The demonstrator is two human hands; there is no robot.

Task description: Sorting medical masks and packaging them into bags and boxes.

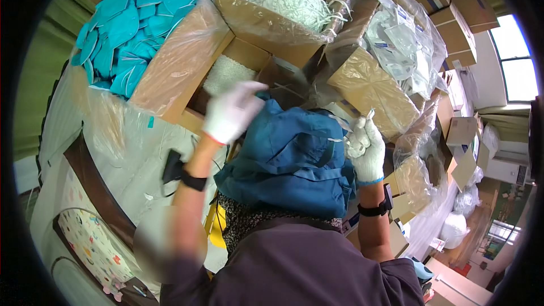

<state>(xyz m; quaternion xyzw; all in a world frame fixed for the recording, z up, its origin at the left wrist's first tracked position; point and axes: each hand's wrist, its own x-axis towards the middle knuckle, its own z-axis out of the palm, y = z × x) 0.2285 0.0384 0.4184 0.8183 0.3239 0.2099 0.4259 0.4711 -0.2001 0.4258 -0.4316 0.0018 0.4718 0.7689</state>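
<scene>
Both my hands wear white knit gloves. My left hand (229,113) is smeared by motion over the left edge of a dark blue cloth bundle (283,153), close to a small pile of white stringy material (228,73) in an open carton. Whether it holds anything is hidden by the blur. My right hand (365,147) is raised at the bundle's right side with its fingers curled. Thin whitish strips (339,123) stick out beside its fingers; the rest of what it grips is hidden. The blue cloth, with strap-like folds, lies in front of my body.
Teal face masks (127,28) heap up in a plastic-lined carton at the far left. White strips (289,3) fill another lined carton at the back. Clear plastic packages (399,37) fill a third at the right. Stacked cartons (456,22) stand farther right.
</scene>
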